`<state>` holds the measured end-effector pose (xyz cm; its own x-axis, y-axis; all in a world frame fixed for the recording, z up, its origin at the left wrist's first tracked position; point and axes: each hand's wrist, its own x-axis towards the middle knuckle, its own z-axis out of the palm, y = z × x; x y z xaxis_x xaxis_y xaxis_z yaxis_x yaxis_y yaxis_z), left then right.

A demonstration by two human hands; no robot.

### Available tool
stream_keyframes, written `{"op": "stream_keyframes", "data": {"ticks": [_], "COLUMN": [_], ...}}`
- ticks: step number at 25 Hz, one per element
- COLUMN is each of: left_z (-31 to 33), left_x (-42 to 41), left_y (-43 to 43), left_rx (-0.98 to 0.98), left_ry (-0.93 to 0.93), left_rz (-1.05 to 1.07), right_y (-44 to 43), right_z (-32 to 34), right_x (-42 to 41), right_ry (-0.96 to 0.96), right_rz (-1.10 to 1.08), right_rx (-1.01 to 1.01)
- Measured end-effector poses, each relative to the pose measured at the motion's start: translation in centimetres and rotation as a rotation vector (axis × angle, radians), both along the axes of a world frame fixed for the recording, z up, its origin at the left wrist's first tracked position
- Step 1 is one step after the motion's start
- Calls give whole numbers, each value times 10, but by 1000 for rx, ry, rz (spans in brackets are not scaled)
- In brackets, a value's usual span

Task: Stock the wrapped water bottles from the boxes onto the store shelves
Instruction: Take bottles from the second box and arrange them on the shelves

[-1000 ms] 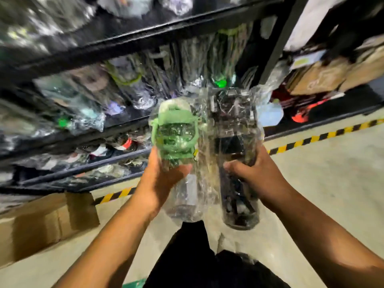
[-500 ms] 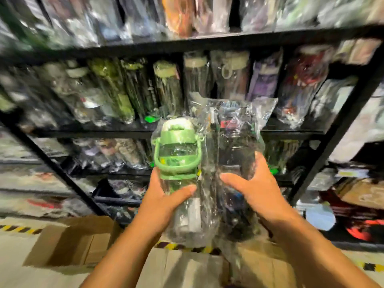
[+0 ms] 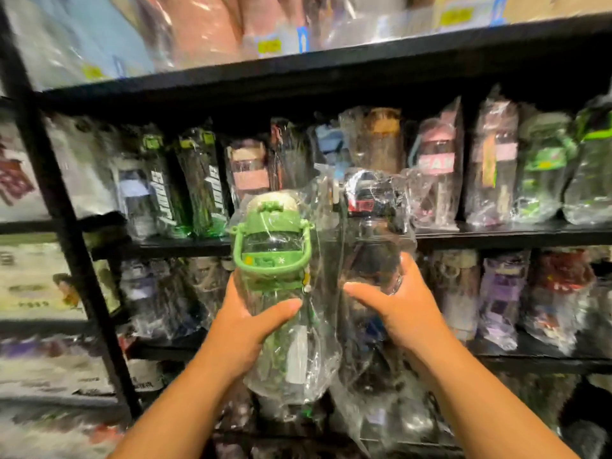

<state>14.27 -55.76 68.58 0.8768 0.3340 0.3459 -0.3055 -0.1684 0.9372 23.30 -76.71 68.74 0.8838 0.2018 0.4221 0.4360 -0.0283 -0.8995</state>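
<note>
Placing step, pair in hand: left hand (image 3: 251, 323) curled round a green-lidded wrapped bottle (image 3: 275, 253), right hand (image 3: 394, 313) curled round a dark-capped wrapped bottle (image 3: 374, 246). Both are upright with wraps touching, held in the air before the front edge of the middle shelf (image 3: 496, 234). Beyond, a shelved row (image 3: 437, 167) stands packed along that edge, and any gap behind the pair is hidden. The next move likely calls for finding a slot and setting each bottle in upright.
</note>
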Motion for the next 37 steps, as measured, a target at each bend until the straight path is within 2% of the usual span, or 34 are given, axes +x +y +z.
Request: {"op": "stream_keyframes", "data": {"ticks": [6,10,13,20,25,32,37], "left_z": [61,83,90,96,80,69,60], "left_x": [28,59,80,134,162,180,191], "left_y": [64,82,88,120,147,174,188], "left_rx": [11,46,54,136,87,30,14], "left_ry": [-80,-108,-128,-167,-161,-183,-204], "left_rz": [-26,-26,-18,114,183,86,-4], "right_y": [62,78,88,149,179,200,192], "right_z": [75,113,125,109,90,65,45], "right_x": [30,63,86,151,181,187,181], "right_ry": [-187,-245,-279,-270,-279,-328,-351], "right_rz": [-104,-232,-242,-202,-277,-460,-484], "right_rx": [-7,8,57,71,26,-118,-269]}}
